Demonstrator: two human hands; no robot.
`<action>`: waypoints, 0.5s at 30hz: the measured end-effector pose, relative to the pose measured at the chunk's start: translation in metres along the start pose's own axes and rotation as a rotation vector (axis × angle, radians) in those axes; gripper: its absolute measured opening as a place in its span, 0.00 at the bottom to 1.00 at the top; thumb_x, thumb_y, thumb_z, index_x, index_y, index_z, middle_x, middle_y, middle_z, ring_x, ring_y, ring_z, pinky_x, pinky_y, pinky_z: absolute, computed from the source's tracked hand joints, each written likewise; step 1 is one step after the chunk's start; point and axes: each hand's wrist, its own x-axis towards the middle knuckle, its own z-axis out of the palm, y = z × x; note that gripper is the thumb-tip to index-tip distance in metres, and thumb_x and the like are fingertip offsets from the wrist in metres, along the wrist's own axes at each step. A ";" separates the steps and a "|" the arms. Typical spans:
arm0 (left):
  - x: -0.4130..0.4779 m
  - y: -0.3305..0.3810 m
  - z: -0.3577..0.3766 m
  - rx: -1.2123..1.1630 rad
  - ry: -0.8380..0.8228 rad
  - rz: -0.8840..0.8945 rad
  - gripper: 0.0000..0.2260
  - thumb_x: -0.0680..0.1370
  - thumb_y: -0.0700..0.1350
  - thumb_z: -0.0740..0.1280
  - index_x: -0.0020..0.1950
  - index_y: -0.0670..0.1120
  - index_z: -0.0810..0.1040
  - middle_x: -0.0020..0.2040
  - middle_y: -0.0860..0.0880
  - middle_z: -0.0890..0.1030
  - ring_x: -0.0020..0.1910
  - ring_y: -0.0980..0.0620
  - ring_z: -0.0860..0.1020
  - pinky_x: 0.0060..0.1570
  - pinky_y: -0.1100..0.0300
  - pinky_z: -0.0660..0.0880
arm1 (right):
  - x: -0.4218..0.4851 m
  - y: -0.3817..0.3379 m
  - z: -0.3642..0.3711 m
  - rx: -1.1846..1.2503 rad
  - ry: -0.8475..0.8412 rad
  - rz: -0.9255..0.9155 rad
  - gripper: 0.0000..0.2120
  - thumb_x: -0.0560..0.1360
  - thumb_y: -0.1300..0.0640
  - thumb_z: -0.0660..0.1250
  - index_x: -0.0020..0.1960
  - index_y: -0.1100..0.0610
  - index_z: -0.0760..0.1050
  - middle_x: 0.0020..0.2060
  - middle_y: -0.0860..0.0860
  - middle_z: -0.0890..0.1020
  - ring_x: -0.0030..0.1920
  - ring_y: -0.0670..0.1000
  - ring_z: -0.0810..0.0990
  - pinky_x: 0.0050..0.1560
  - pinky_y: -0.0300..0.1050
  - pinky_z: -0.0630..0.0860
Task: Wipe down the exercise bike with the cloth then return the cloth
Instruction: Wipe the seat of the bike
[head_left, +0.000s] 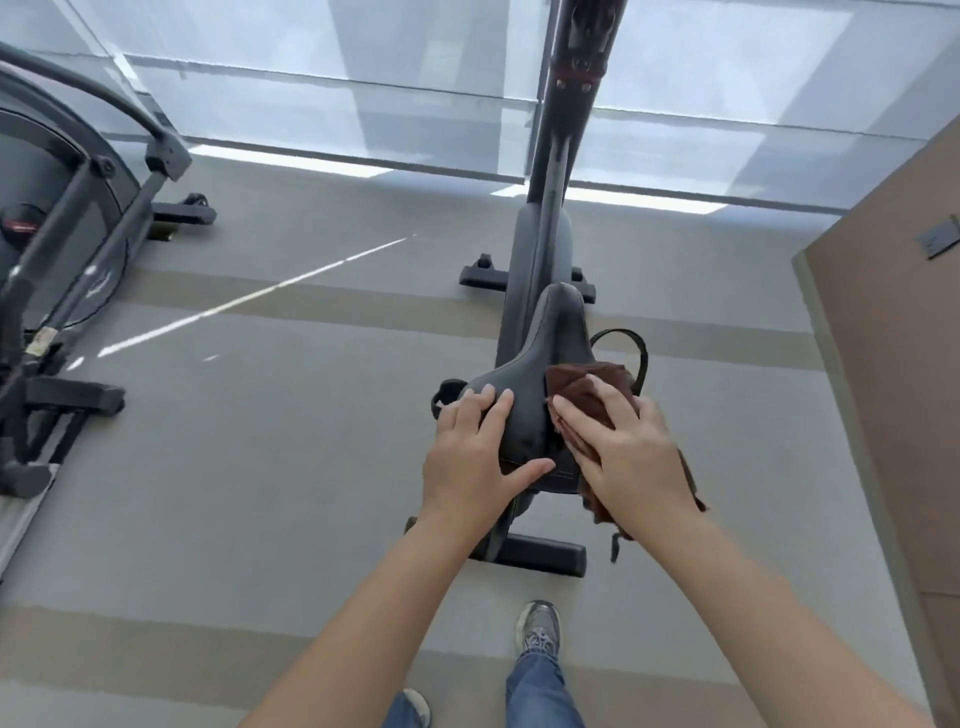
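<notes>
The black exercise bike (545, 228) stands in front of me, its black saddle (540, 395) nearest. My left hand (478, 457) lies on the saddle's left rear, fingers spread over its edge and thumb under the back. My right hand (623, 447) presses a dark brown cloth (582, 389) flat against the saddle's right side. Part of the cloth hangs below my right wrist. The bike's handlebar post rises toward the window at the top.
Another exercise machine (62, 218) stands at the left. A brown wall or panel (893, 364) runs along the right. Grey carpet (260, 467) lies around the bike. My shoes and jeans (540, 670) show at the bottom, just behind the bike's rear foot (540, 553).
</notes>
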 end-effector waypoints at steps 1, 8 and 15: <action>0.001 -0.002 -0.002 0.009 -0.006 0.028 0.34 0.64 0.58 0.74 0.65 0.42 0.73 0.60 0.43 0.76 0.59 0.41 0.73 0.50 0.50 0.76 | 0.003 -0.004 0.002 -0.008 -0.005 0.037 0.17 0.73 0.56 0.68 0.61 0.48 0.76 0.63 0.57 0.75 0.51 0.65 0.74 0.49 0.59 0.76; 0.008 -0.020 -0.005 0.052 -0.014 0.192 0.32 0.65 0.58 0.74 0.62 0.41 0.75 0.56 0.43 0.79 0.52 0.41 0.76 0.43 0.50 0.77 | 0.083 -0.005 0.012 0.121 -0.041 0.268 0.17 0.78 0.51 0.59 0.67 0.43 0.69 0.70 0.50 0.66 0.60 0.62 0.70 0.62 0.56 0.68; 0.008 -0.031 -0.007 0.024 -0.099 0.279 0.30 0.71 0.57 0.68 0.68 0.43 0.68 0.64 0.43 0.73 0.61 0.42 0.69 0.55 0.51 0.71 | 0.002 -0.037 0.022 -0.057 0.123 0.314 0.17 0.75 0.51 0.63 0.64 0.45 0.72 0.66 0.53 0.72 0.56 0.65 0.70 0.56 0.60 0.72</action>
